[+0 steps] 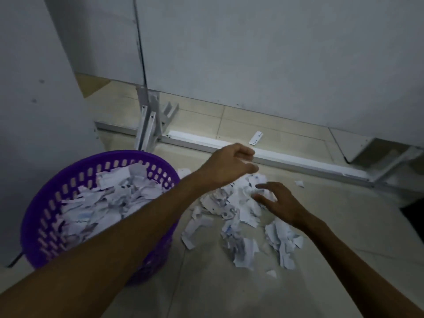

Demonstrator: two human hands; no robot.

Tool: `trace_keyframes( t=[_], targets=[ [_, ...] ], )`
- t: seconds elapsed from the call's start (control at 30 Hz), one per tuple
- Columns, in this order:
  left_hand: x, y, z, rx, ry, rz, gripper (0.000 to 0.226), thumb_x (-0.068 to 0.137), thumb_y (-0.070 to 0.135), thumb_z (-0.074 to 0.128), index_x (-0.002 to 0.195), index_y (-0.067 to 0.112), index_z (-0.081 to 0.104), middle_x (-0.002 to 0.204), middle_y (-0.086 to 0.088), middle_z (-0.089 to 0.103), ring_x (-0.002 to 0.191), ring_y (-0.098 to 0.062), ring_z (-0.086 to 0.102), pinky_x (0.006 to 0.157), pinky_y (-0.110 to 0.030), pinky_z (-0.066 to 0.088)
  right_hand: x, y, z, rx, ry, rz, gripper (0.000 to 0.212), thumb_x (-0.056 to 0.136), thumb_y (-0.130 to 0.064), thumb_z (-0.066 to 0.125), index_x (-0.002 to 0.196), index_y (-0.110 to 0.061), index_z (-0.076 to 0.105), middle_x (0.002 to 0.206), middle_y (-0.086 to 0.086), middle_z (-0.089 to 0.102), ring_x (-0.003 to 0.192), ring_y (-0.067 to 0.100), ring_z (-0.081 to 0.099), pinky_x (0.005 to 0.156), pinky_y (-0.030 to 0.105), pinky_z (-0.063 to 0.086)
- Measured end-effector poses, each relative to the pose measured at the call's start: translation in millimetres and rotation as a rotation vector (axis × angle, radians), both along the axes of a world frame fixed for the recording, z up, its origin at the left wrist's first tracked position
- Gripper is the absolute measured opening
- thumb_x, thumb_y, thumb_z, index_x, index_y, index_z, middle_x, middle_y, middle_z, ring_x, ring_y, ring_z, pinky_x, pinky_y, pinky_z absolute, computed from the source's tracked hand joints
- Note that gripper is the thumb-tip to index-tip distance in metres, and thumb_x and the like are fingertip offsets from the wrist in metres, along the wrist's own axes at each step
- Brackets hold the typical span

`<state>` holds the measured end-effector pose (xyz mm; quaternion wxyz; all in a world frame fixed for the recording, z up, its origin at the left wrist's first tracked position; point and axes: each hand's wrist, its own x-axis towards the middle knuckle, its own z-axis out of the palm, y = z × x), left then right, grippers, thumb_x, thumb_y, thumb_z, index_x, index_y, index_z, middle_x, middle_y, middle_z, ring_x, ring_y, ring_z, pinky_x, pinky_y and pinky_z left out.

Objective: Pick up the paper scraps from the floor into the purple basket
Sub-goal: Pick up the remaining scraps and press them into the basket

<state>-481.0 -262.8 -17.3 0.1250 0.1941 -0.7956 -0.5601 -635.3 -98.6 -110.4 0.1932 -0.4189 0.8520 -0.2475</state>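
Basket [46,216] sits lower left of frame on the floor [229,292], right beside the scrap pile, prob so each handful is a short swing w/o shifting position; it's upright, mouth facing up, already heaped w/ paper. Scraps [234,203] left on the floor lie centre frame, just right of the basket, loose cluster running roughly from upper centre down toward lower right, w/ a few strays: one small bit [299,183] further right near the rail [298,166]. Individual pieces point every which way, no shared long axis. Left hand [229,166] reaches across the basket's rim to the far end of the pile, fingers loosely curled, holding nothing I can see, though it's blurred. Right hand [277,203] hangs low at the pile's near side, fingers spread and straight, touching or just above paper, can't tell which. Looks like both hands are bracketing the pile to rake it together for one scoop.
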Motion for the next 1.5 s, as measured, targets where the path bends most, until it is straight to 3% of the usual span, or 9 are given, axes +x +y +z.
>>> trace_keyframes(
  t=[0.13,0.2,0.33,0.5,0.77,1.03,1.17,1.37,1.5],
  targets=[
    [-23,19,-65,-0.059,-0.203,-0.060,0.037,0.080,0.018,0.077,0.116,0.017,0.066,0.113,0.001,0.069,0.088,-0.003,0.062,0.066,-0.008,0.047,-13,57,-54,0.117,-0.071,-0.228,0.104,0.058,-0.099,0.038,0.146,-0.043,0.038,0.164,0.006,0.012,0.151,0.025,0.008,0.120,0.044,0.013],
    [-23,31,-101,-0.073,-0.309,-0.106,0.039,0.079,0.014,0.078,0.117,0.017,0.066,0.114,0.001,0.067,0.093,-0.006,0.062,0.072,-0.013,0.049,-14,79,-84,0.176,-0.087,-0.237,0.120,0.047,-0.105,0.037,0.151,-0.047,0.023,0.165,0.002,0.000,0.152,0.025,0.001,0.121,0.045,0.013],
    [-9,48,-162,-0.136,-0.479,-0.155,0.059,0.069,0.019,0.085,0.123,0.021,0.062,0.121,0.001,0.061,0.104,-0.011,0.060,0.085,-0.025,0.052,-2,101,-135,0.215,0.060,-0.092,0.119,0.055,-0.102,0.037,0.149,-0.047,-0.010,0.162,-0.002,-0.013,0.151,0.024,-0.010,0.121,0.043,0.008],
    [11,72,-207,-0.237,-0.564,-0.177,0.089,0.057,0.038,0.090,0.134,0.037,0.045,0.125,0.009,0.044,0.111,-0.012,0.053,0.088,-0.026,0.048,24,110,-148,0.165,0.154,-0.009,0.124,0.061,-0.100,0.041,0.152,-0.040,-0.018,0.161,-0.002,-0.028,0.145,0.013,-0.032,0.121,0.042,-0.010],
    [9,95,-242,-0.234,-0.323,0.061,0.056,0.071,0.023,0.083,0.121,0.027,0.060,0.114,0.008,0.050,0.099,-0.007,0.057,0.076,0.000,0.037,35,103,-149,0.046,0.198,0.085,0.131,0.058,-0.099,0.048,0.156,-0.032,-0.008,0.162,0.000,-0.024,0.149,0.020,-0.023,0.122,0.051,-0.006],
    [-5,101,-238,-0.112,-0.235,0.123,0.042,0.079,0.017,0.069,0.120,0.021,0.061,0.112,0.006,0.063,0.096,-0.005,0.060,0.086,-0.025,0.052,59,55,-169,-0.312,0.013,-0.182,0.097,0.073,-0.087,0.050,0.152,-0.035,0.029,0.163,-0.008,0.018,0.151,0.006,0.005,0.122,0.035,-0.011],
    [-5,106,-232,0.080,-0.204,0.197,0.048,0.080,-0.004,0.062,0.116,0.028,0.059,0.100,0.017,0.065,0.090,0.013,0.061,0.073,-0.009,0.048,59,48,-186,-0.335,0.066,-0.236,0.078,0.077,-0.078,0.059,0.141,-0.034,0.051,0.155,-0.011,0.037,0.148,0.004,0.021,0.123,0.031,-0.002],
    [-2,100,-247,0.394,-0.189,0.292,0.057,0.070,-0.009,0.067,0.122,0.012,0.059,0.108,-0.009,0.070,0.090,-0.022,0.068,0.076,-0.033,0.054,53,52,-209,-0.412,0.131,-0.195,0.045,0.093,-0.054,0.058,0.132,-0.031,0.060,0.146,-0.016,0.048,0.142,0.008,0.036,0.120,0.041,0.021],
    [-5,107,-239,0.274,-0.148,0.374,0.061,0.072,-0.022,0.058,0.118,0.018,0.060,0.107,0.004,0.068,0.093,-0.001,0.067,0.076,-0.014,0.051,54,49,-214,-0.520,0.057,-0.218,0.039,0.098,-0.053,0.051,0.127,-0.030,0.062,0.141,-0.035,0.044,0.131,0.003,0.047,0.115,0.029,0.030]
  ],
)
